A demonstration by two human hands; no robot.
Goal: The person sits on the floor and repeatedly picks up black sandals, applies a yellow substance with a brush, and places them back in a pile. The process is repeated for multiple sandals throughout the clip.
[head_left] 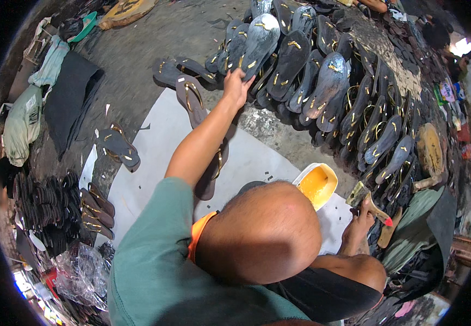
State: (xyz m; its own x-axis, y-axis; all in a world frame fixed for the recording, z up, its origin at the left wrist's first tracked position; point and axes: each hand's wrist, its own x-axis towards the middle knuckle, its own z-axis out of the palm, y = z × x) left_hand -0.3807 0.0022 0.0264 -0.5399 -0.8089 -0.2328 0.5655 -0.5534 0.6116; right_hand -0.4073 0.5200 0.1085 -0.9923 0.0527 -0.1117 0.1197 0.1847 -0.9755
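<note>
My left arm reaches far forward. At its end my left hand is closed on the near end of a dark flip-flop sole with a shiny top, at the front of a large cluster. My right hand is beside my bent right leg, its fingers partly hidden, around a paintbrush with a wooden handle and red tip. Left of the brush sits a white tub of yellow-orange liquid. A brown flip-flop with a gold-trimmed strap lies near my left forearm; another is partly behind it.
Many dark flip-flops stand packed in rows at the right. A pale sheet covers the floor before me. A loose pair and stacked flip-flops lie left. Clear plastic and sacks are farther left. My raised knee blocks the middle.
</note>
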